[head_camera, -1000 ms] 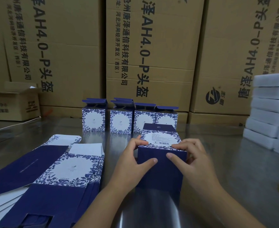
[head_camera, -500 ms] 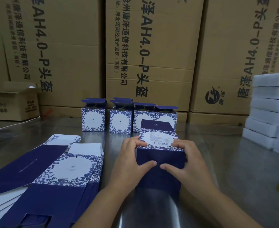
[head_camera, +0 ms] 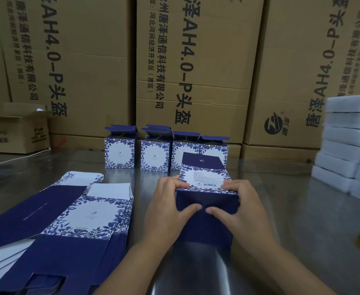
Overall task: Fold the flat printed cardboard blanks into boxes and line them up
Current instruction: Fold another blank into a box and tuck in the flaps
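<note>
left hand [head_camera: 166, 209] and right hand [head_camera: 241, 211] are both on the box [head_camera: 206, 228], which stands upright on the surface [head_camera: 298, 209] right in front of the person. each hand grips a top corner, fingers curled over the barcode panel, thumbs pressed on the dark blue near face, tips almost meeting. a blue flap [head_camera: 202, 161] sticks up at the far edge. just behind, a row of folded boxes [head_camera: 119, 155] stands open-topped before the brown cartons [head_camera: 206, 60]. flat blanks [head_camera: 89, 218] lie stacked at left.
</note>
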### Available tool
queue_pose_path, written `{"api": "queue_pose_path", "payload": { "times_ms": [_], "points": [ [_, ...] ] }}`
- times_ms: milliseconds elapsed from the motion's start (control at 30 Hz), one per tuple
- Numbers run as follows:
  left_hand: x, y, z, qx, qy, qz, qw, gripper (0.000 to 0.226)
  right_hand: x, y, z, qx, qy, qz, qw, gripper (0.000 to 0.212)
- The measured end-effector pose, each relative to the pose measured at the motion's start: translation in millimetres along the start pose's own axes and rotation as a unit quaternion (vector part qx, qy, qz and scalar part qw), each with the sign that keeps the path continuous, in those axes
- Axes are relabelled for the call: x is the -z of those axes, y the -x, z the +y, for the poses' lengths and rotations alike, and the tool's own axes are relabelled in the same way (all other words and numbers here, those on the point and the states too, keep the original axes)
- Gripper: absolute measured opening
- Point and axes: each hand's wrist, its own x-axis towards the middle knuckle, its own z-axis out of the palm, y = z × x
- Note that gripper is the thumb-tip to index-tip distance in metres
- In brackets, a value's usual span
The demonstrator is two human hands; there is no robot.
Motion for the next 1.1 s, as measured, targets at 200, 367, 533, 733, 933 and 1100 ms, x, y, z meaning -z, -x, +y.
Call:
{"api": "queue_pose_path", "payload": {
  "times_ms": [200,367,533,733,933,1100],
  "points": [
    [-2.1,-0.6,-1.2,-0.008,0.001,0.011,1.0,0.049,-1.1,-1.5,1.4,-0.002,0.006,0.009,1.0,0.062],
    [-5.2,-0.6,-1.3,-0.011,-0.007,0.029,1.0,0.048,-1.3,-2.5,1.7,-0.004,0.013,0.01,1.0,0.066],
    [-7.7,-0.7,-2.2,-0.01,-0.009,0.039,0.999,0.048,-1.5,-3.2,2.1,-0.009,0.019,0.008,1.0,0.063],
    [-10.4,-1.7,-2.1,-0.005,-0.007,0.042,0.999,0.047,-1.0,-3.0,1.2,-0.019,0.024,0.007,1.0,0.059],
    [-7.7,3.0,-7.0,0.056,0.055,-0.025,0.997,0.073,0.2,-4.1,0.5,-0.027,0.043,0.0,0.999,0.056],
    [-9.7,7.5,-15.8,0.183,0.108,-0.13,0.969,0.068,0.9,-1.6,0.6,-0.035,0.048,0.003,0.998,0.059]
  ]
}}
